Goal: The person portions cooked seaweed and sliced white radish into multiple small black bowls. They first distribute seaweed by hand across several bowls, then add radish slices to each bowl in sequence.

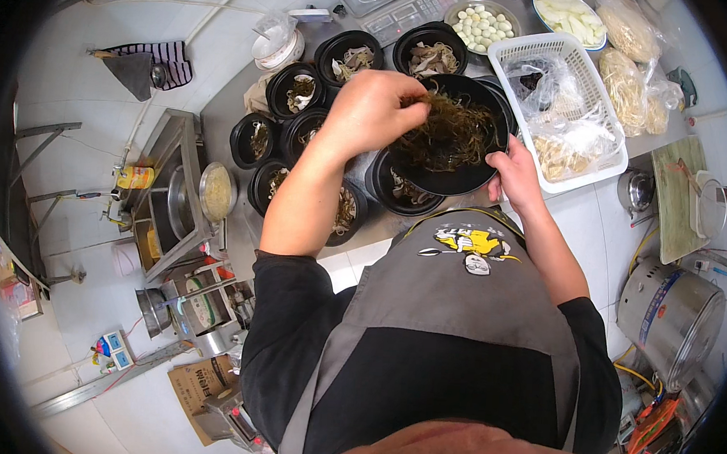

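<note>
My right hand (517,176) grips the near right rim of a wide black bowl (455,184), thumb on the rim. Dark brown-green shredded seaweed (455,130) lies loosely in that bowl. From the left, my left hand (376,107) reaches across with fingertips pinched on some strands at the bowl's left side. The bowl overlaps a black pot (405,195) beneath it. Several more black pots stand left and beyond, among them one (431,52) with noodle-like strands and greyish slices, and another (300,91) with seaweed and pale pieces. My left forearm partly hides some pots.
Right of the bowl sits a white plastic basket (617,160) holding bagged food. Beyond are a metal bowl of small peeled eggs (482,26), a digital scale (408,13) and a plate of pale slices (572,19). A metal sink (174,192) is at left, a large steel pot (670,323) at right.
</note>
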### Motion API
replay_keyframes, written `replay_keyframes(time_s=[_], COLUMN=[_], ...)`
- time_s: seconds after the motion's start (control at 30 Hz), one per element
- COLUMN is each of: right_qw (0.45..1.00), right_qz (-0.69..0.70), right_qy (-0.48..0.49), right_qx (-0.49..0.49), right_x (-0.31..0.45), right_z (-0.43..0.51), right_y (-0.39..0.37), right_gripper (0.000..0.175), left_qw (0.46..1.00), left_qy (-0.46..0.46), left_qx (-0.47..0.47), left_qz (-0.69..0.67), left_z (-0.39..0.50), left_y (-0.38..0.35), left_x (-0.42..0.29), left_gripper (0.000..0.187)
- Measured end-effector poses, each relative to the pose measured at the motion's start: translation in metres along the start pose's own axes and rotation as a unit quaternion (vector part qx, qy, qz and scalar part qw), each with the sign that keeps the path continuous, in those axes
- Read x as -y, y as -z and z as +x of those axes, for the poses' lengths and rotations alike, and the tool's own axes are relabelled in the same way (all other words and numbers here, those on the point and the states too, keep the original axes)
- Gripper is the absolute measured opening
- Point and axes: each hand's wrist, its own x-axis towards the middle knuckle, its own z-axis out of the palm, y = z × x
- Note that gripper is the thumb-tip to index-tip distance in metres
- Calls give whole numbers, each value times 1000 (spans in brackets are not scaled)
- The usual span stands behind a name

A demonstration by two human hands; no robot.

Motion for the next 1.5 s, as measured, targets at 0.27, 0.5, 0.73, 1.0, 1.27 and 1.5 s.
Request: replay_keyframes(time_s=[0.27, 0.5, 0.73, 1.0, 1.27, 1.5], right_qw=[1000, 1000, 1000, 1000, 1000, 999], right_qz=[7, -1, 21, 21, 26, 31], right_qy=[5, -11, -1, -1, 11, 6], right_qx=[4, 2, -1, 4, 9, 6], right_x=[-1, -3, -2, 3, 10, 10], right_z=[2, 4, 3, -1, -3, -4], right_y=[-2, -1, -1, -1, -2, 1], right_gripper=[38, 32, 40, 40, 39, 41], left_qw=[985, 983, 981, 996, 953, 989], left_qy=[28, -38, 63, -5, 58, 23], left_qx=[-84, -117, -72, 55, 180, 90], left_qz=[-148, -139, -171, 76, 236, 119], left_z=[-4, -4, -3, 7, -4, -5], left_y=[44, 55, 42, 5, -73, -49], left_x=[-26, -35, -38, -3, 12, 22], left_gripper=[12, 14, 12, 19, 32, 30])
